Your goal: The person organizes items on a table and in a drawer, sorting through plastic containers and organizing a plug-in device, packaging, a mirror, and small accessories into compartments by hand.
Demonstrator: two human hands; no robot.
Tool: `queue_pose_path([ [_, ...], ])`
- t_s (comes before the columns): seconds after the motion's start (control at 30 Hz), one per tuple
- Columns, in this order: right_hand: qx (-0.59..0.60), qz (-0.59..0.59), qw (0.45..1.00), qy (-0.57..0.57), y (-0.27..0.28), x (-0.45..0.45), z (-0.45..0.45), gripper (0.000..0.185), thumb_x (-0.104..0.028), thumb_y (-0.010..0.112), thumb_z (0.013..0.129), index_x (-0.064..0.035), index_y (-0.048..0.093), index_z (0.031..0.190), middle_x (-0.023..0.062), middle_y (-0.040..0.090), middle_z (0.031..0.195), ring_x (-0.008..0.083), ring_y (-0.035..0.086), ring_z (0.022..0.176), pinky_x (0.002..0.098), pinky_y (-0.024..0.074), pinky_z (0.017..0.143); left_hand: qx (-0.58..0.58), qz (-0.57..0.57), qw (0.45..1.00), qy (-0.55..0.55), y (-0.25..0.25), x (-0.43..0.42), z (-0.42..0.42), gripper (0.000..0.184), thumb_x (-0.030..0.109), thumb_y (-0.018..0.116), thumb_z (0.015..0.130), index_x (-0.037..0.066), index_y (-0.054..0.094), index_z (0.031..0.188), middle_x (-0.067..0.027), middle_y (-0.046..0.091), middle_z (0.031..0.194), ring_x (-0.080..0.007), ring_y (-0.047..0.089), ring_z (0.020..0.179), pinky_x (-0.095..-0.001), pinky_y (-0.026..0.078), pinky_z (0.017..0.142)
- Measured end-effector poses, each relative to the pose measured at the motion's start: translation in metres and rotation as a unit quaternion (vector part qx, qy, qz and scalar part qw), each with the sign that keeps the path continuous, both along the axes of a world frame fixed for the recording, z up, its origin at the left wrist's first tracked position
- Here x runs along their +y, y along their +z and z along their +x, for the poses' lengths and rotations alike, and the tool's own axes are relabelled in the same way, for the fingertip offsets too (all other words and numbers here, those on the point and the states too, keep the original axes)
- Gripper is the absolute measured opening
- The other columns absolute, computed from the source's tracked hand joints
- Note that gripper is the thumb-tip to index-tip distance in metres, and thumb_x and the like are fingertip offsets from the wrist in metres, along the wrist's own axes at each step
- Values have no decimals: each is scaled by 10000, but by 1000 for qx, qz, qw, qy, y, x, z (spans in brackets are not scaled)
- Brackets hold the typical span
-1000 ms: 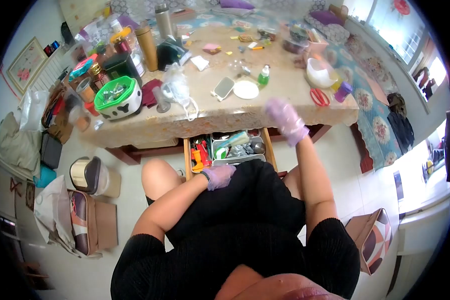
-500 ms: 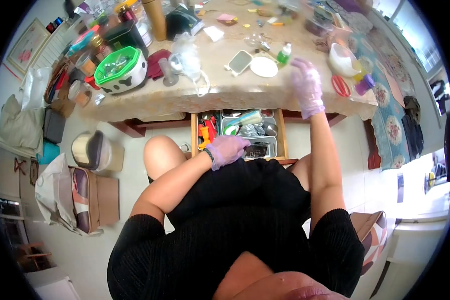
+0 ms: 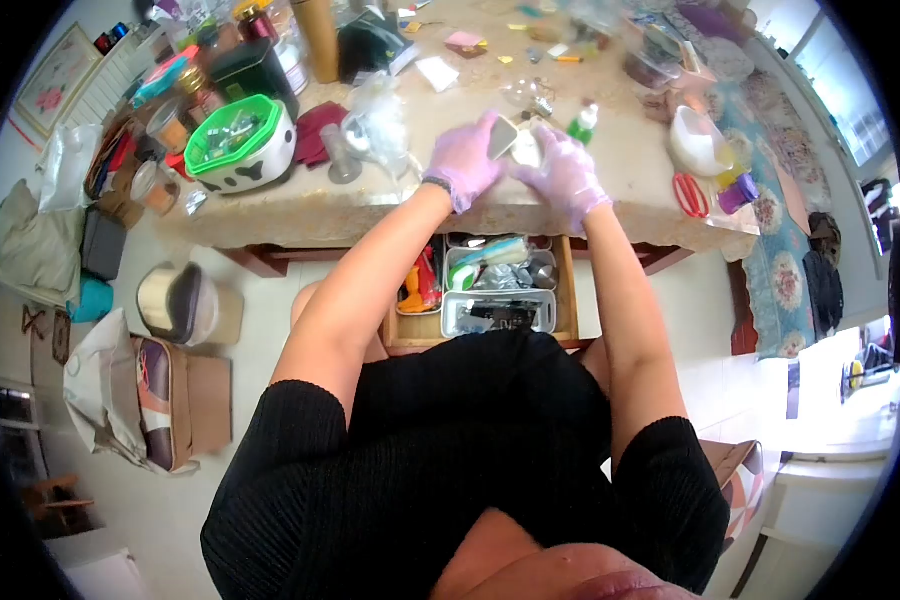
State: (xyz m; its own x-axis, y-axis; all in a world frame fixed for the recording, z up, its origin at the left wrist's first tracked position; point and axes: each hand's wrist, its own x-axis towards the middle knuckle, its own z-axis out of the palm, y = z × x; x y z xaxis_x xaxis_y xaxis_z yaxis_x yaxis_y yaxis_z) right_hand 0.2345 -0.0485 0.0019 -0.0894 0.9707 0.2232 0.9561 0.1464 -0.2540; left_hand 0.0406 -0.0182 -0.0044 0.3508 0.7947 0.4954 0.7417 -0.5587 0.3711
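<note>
Both my hands wear thin, pale purple see-through gloves and are over the near part of the table. My left hand (image 3: 464, 163) grips the left side of a small grey rectangular mirror-like piece with a white rim (image 3: 503, 139). Close beside it, my right hand (image 3: 570, 175) has its thumb and fingers around a white oval piece (image 3: 526, 149), covering much of it. The two pieces are next to each other; whether they touch is hard to tell. Just beyond my right fingers stands a small green bottle with a white cap (image 3: 582, 124).
Below the table edge, a drawer (image 3: 566, 290) is pulled out with trays of small items. A green-rimmed cow-patterned container (image 3: 238, 172), a clear cup (image 3: 344, 163) and a plastic bag (image 3: 378, 125) are left. Red scissors (image 3: 690, 196) and a white bowl (image 3: 697, 143) are right.
My left hand has moved from the drawer up to the mirror-like piece on the table. My right hand has come left and down onto the white oval piece.
</note>
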Motion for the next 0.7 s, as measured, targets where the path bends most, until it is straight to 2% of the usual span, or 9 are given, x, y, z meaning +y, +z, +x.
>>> queue_pose_path([
  [0.03, -19, -7, 1000, -5, 3, 0, 0, 827, -467, 744, 796, -55, 450, 1450, 227, 505, 1412, 414, 464, 1310, 463, 400, 1075, 1, -118, 993, -20, -1, 7, 3, 656, 310, 691, 800, 49, 466, 1359, -235, 590, 1143, -402, 556, 1100, -471, 458, 956],
  [0.23, 70, 16, 997, 27, 1, 4, 9, 856, -448, 820, 694, -61, 508, 1390, 231, 556, 1287, 395, 500, 1230, 452, 417, 1053, -130, -59, 989, -36, -20, 5, 17, 727, 289, 759, 728, 36, 474, 1346, -226, 570, 1150, -389, 546, 1090, -448, 448, 974],
  [0.3, 116, 6, 992, 46, -4, 7, 14, 927, -389, 891, 599, -66, 508, 1378, 225, 548, 1253, 387, 503, 1210, 436, 422, 1050, -147, -80, 982, -87, -17, 1, 21, 744, 284, 777, 717, 35, 469, 1347, -218, 561, 1157, -390, 543, 1095, -441, 442, 987],
  [0.33, 171, 2, 984, 44, -1, 4, 12, 963, -275, 929, 550, -73, 495, 1385, 224, 532, 1260, 389, 485, 1239, 421, 412, 1071, -159, -92, 979, -93, -20, 4, 23, 758, 240, 820, 679, 33, 476, 1322, -208, 552, 1188, -364, 540, 1130, -413, 436, 1004],
  [0.5, 307, 68, 945, 92, -2, -5, 1, 783, -110, 864, 655, -51, 513, 1353, 194, 538, 1257, 342, 484, 1263, 387, 391, 1101, -225, -182, 951, -109, -18, 11, 23, 670, 162, 866, 683, 33, 505, 1233, -125, 608, 1145, -247, 599, 1003, -335, 486, 911],
  [0.57, 387, 58, 918, 65, 11, -10, -7, 638, -25, 784, 724, -16, 539, 1313, 166, 570, 1245, 275, 541, 1202, 355, 428, 1063, -393, -357, 810, -249, -21, 13, 19, 500, 157, 796, 803, 46, 533, 1213, -59, 640, 1102, -183, 625, 954, -286, 509, 844],
  [0.6, 528, -69, 846, 23, 30, -24, -7, 516, 22, 700, 784, 4, 561, 1280, 148, 598, 1238, 222, 580, 1142, 327, 459, 1017, -392, -358, 811, -246, -18, 13, 15, 500, 157, 796, 803, 46, 533, 1213, -59, 640, 1102, -183, 625, 954, -286, 509, 844],
  [0.63, 530, -72, 844, 23, 30, -27, -6, 516, 22, 700, 784, 4, 561, 1280, 148, 598, 1238, 222, 580, 1142, 327, 459, 1017, -366, -440, 784, -239, -4, 8, 10, 421, 158, 760, 846, 47, 554, 1197, -45, 644, 1097, -161, 631, 968, -270, 511, 842],
  [0.7, 636, -85, 764, 68, 28, -30, 1, 479, -24, 641, 840, -7, 544, 1309, 140, 604, 1233, 204, 587, 1118, 317, 481, 975, -335, -519, 752, -230, 4, 3, 8, 345, 160, 723, 890, 48, 576, 1181, -30, 648, 1092, -138, 637, 982, -254, 514, 841],
])
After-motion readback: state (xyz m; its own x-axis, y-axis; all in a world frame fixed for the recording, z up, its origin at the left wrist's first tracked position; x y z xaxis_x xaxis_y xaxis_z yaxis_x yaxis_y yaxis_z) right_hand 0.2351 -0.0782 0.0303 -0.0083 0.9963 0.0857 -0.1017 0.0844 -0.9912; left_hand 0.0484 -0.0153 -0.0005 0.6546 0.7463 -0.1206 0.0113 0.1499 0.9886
